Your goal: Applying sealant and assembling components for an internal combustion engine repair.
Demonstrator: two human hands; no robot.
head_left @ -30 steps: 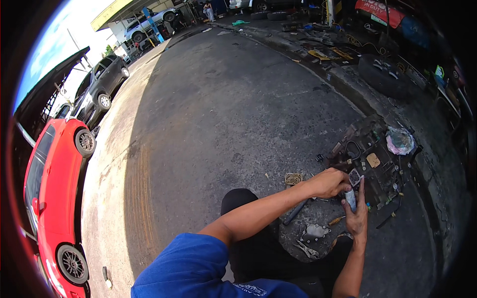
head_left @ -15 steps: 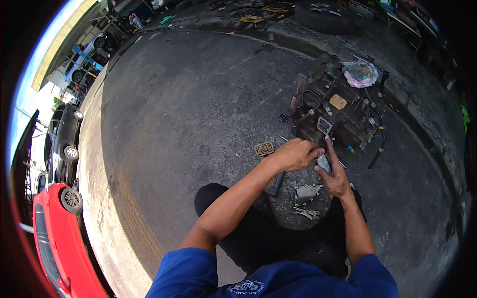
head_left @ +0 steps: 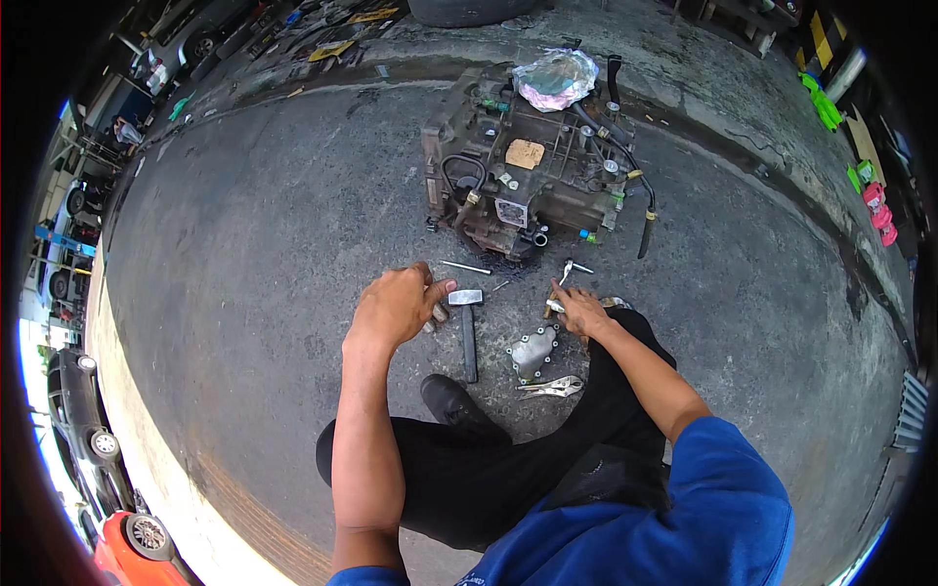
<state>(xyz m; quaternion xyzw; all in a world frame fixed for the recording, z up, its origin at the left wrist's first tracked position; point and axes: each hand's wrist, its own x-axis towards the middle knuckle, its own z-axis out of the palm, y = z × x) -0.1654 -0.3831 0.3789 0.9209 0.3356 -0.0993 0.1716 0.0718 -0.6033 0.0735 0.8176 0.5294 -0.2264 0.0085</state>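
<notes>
My left hand (head_left: pixel 389 308) is low over the ground, left of a hammer (head_left: pixel 467 297) with a dark handle. Its thumb points right and the other fingers curl under, beside a tan piece (head_left: pixel 441 313) mostly covered by the hand. My right hand (head_left: pixel 583 314) reaches down in front of my knee, fingers bent around a small silver piece (head_left: pixel 555 306) whose kind I cannot make out. Just beyond its fingertips lies a ratchet-like tool (head_left: pixel 569 271). Nearer me lie a grey metal cover (head_left: pixel 532 352) with bolt holes along its edge and locking pliers (head_left: pixel 553 388).
A large greasy gearbox-like assembly (head_left: pixel 567 200) stands ahead, with hoses and a plastic-wrapped opening (head_left: pixel 555 80). A thin metal rod (head_left: pixel 465 267) lies before it. Behind runs a gutter, with a tyre (head_left: pixel 471 10) beyond. Parked cars line the left; my shoe (head_left: pixel 459 405) is near the hammer.
My hands have come apart: the left moved left over the tan piece, the right lowered toward the tools. The silver cylinder is no longer held up between them. The view has swung right.
</notes>
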